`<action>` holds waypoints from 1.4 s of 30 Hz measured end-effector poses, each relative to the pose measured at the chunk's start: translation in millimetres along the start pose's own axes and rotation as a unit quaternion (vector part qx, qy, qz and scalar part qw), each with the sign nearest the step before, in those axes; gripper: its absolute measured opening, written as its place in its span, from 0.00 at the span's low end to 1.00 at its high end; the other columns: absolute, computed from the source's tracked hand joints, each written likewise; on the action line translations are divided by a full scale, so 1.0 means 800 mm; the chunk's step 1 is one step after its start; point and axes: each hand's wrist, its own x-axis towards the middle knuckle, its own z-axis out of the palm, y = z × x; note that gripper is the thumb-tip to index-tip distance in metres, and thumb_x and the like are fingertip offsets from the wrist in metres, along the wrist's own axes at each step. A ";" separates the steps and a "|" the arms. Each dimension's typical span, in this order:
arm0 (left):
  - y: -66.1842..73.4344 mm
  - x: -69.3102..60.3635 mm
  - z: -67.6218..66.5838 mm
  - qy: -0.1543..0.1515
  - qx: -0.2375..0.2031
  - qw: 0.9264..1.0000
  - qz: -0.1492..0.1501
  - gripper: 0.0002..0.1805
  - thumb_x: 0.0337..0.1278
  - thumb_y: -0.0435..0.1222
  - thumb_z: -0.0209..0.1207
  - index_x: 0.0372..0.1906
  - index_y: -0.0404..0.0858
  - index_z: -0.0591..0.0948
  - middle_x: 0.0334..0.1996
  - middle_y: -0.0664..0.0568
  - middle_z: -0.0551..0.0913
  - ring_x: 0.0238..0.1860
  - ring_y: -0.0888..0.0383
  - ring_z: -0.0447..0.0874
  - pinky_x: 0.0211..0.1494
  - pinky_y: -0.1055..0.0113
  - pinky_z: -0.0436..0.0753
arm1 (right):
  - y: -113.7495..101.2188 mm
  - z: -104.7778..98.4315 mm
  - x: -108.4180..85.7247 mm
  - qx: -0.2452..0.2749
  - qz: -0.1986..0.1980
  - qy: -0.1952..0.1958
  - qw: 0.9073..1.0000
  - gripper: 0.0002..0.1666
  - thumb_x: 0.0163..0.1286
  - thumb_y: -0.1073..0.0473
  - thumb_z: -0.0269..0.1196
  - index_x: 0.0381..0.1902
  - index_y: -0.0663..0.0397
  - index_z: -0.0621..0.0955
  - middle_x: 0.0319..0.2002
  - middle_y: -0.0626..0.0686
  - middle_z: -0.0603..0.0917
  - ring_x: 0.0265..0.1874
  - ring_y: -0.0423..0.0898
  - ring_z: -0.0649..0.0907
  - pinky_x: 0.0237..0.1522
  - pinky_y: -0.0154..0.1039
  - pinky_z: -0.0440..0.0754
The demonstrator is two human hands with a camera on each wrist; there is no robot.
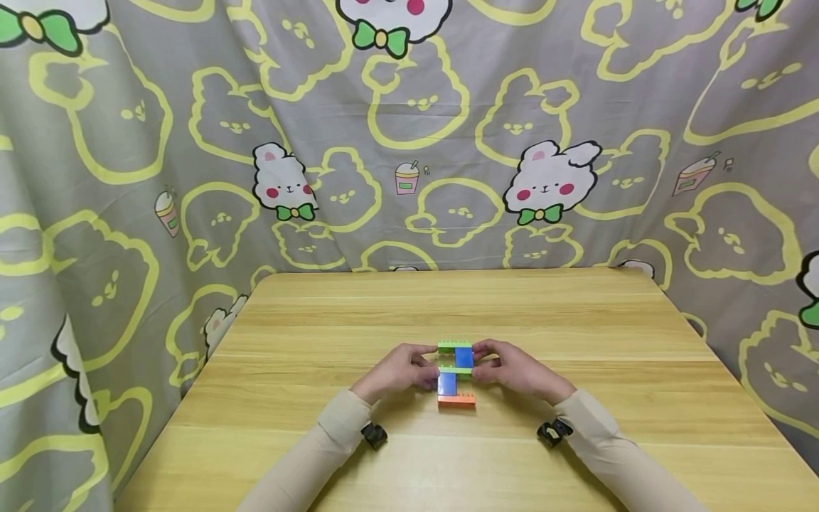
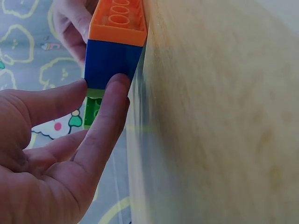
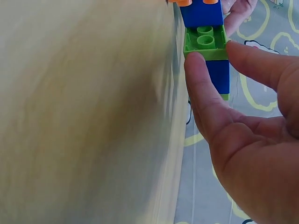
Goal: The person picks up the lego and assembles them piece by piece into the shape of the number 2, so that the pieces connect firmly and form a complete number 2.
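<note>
A figure of joined toy building bricks lies on the wooden table between both hands. From far to near it has a light green plate (image 1: 455,345), a blue brick (image 1: 463,358) at the right, a middle green plate (image 3: 205,42), another blue brick (image 2: 112,64) at the left and an orange plate (image 1: 457,401). My left hand (image 1: 404,370) grips the figure's left side, thumb and a finger at the nearer blue brick in the left wrist view. Opposite, my right hand (image 1: 512,366) pinches the middle green plate's right end. The right wrist view shows that plate's hollow underside.
The light wooden table (image 1: 307,320) reaches back to a grey curtain (image 1: 441,92) with yellow and white cartoon figures. Black wrist devices (image 1: 374,434) sit under both forearms, close to the tabletop.
</note>
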 end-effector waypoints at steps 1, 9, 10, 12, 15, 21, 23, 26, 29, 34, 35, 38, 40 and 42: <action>-0.001 0.000 0.000 -0.002 -0.002 1.000 -0.001 0.32 0.68 0.30 0.63 0.73 0.26 0.67 0.40 0.41 0.88 0.38 0.46 0.91 0.44 0.58 0.89 | 0.000 0.000 0.000 -0.005 0.000 0.001 1.000 0.32 0.74 0.58 0.66 0.68 0.69 0.69 0.61 0.63 0.78 0.55 0.52 0.83 0.56 0.45 0.83; -0.003 0.002 -0.001 -0.013 -0.025 0.999 -0.014 0.32 0.70 0.30 0.61 0.74 0.26 0.65 0.40 0.41 0.87 0.39 0.50 0.91 0.45 0.58 0.89 | -0.002 0.001 -0.002 -0.018 0.001 0.000 1.000 0.32 0.74 0.57 0.65 0.68 0.70 0.69 0.61 0.63 0.78 0.57 0.54 0.83 0.56 0.46 0.83; -0.003 0.002 -0.001 -0.015 -0.028 0.999 -0.016 0.32 0.70 0.30 0.61 0.74 0.26 0.65 0.40 0.41 0.87 0.40 0.50 0.91 0.46 0.58 0.89 | -0.002 0.002 -0.002 -0.017 0.001 0.000 1.000 0.32 0.74 0.57 0.65 0.68 0.70 0.69 0.61 0.63 0.78 0.57 0.54 0.83 0.56 0.46 0.83; -0.004 0.002 -0.001 -0.018 -0.034 0.999 -0.018 0.32 0.70 0.30 0.60 0.74 0.25 0.65 0.40 0.41 0.87 0.40 0.50 0.91 0.46 0.58 0.89 | -0.002 0.002 -0.003 -0.017 0.000 -0.002 1.000 0.33 0.75 0.57 0.65 0.69 0.71 0.69 0.61 0.64 0.78 0.57 0.55 0.82 0.56 0.46 0.83; -0.004 0.002 -0.002 -0.021 -0.034 0.999 -0.019 0.32 0.70 0.30 0.60 0.74 0.24 0.64 0.41 0.41 0.87 0.40 0.50 0.91 0.46 0.59 0.89 | -0.001 0.003 -0.002 -0.014 0.000 -0.004 1.000 0.34 0.74 0.57 0.65 0.69 0.72 0.68 0.62 0.65 0.77 0.57 0.55 0.82 0.56 0.45 0.84; -0.006 0.003 -0.003 -0.029 -0.023 0.999 -0.024 0.32 0.71 0.31 0.60 0.74 0.24 0.64 0.41 0.41 0.87 0.39 0.51 0.91 0.45 0.59 0.89 | 0.000 0.003 -0.003 -0.032 0.009 -0.005 0.999 0.34 0.75 0.55 0.65 0.70 0.70 0.69 0.60 0.61 0.78 0.55 0.51 0.82 0.55 0.46 0.82; -0.006 0.003 -0.003 -0.031 -0.021 0.999 -0.026 0.32 0.71 0.31 0.60 0.74 0.24 0.64 0.41 0.42 0.87 0.39 0.52 0.91 0.45 0.59 0.89 | 0.001 0.003 -0.003 -0.037 0.014 -0.003 0.999 0.34 0.75 0.55 0.65 0.70 0.69 0.69 0.60 0.60 0.79 0.54 0.51 0.82 0.55 0.46 0.82; -0.006 0.003 -0.003 -0.035 -0.023 0.999 -0.026 0.32 0.72 0.31 0.59 0.74 0.24 0.64 0.41 0.42 0.86 0.39 0.52 0.90 0.46 0.59 0.89 | 0.001 0.004 -0.003 -0.040 0.014 -0.004 0.999 0.34 0.75 0.55 0.64 0.70 0.69 0.69 0.60 0.60 0.79 0.54 0.50 0.82 0.55 0.47 0.82; -0.007 0.003 -0.002 -0.040 -0.029 0.999 -0.024 0.32 0.72 0.31 0.58 0.74 0.24 0.63 0.42 0.42 0.86 0.40 0.53 0.90 0.46 0.59 0.89 | 0.002 0.004 -0.002 -0.040 0.016 -0.003 0.999 0.35 0.75 0.55 0.65 0.70 0.69 0.69 0.60 0.60 0.79 0.54 0.50 0.82 0.54 0.46 0.82; -0.008 0.002 -0.001 -0.047 -0.033 0.998 -0.021 0.32 0.73 0.30 0.57 0.74 0.23 0.62 0.42 0.40 0.84 0.40 0.53 0.89 0.47 0.60 0.89 | 0.002 0.003 -0.002 -0.039 0.017 -0.006 0.999 0.35 0.74 0.54 0.65 0.70 0.69 0.69 0.60 0.59 0.79 0.54 0.50 0.82 0.55 0.47 0.82; -0.008 0.002 -0.001 -0.048 -0.033 0.998 -0.021 0.32 0.73 0.30 0.57 0.74 0.22 0.62 0.42 0.40 0.84 0.40 0.53 0.89 0.47 0.59 0.89 | 0.002 0.003 -0.002 -0.040 0.017 -0.006 0.999 0.35 0.74 0.54 0.65 0.70 0.69 0.69 0.60 0.59 0.79 0.54 0.50 0.82 0.56 0.47 0.82; -0.008 0.003 -0.001 -0.049 -0.034 0.998 -0.023 0.32 0.73 0.30 0.57 0.74 0.22 0.62 0.43 0.40 0.83 0.41 0.53 0.89 0.48 0.60 0.88 | 0.001 0.003 -0.002 -0.041 0.021 -0.005 0.999 0.36 0.74 0.53 0.65 0.71 0.69 0.69 0.60 0.59 0.79 0.55 0.51 0.81 0.56 0.48 0.82; -0.008 0.003 -0.001 -0.051 -0.033 0.998 -0.026 0.32 0.73 0.31 0.57 0.74 0.23 0.62 0.43 0.40 0.83 0.41 0.53 0.89 0.48 0.60 0.88 | 0.001 0.004 -0.002 -0.041 0.024 -0.004 0.999 0.37 0.74 0.52 0.65 0.71 0.68 0.69 0.60 0.59 0.79 0.55 0.51 0.81 0.57 0.48 0.82; -0.008 0.003 -0.001 -0.052 -0.033 0.998 -0.026 0.31 0.74 0.31 0.57 0.74 0.23 0.62 0.43 0.40 0.82 0.41 0.53 0.89 0.48 0.60 0.88 | 0.001 0.004 -0.001 -0.040 0.027 -0.004 0.999 0.38 0.74 0.51 0.65 0.71 0.68 0.69 0.60 0.59 0.79 0.55 0.50 0.81 0.57 0.48 0.82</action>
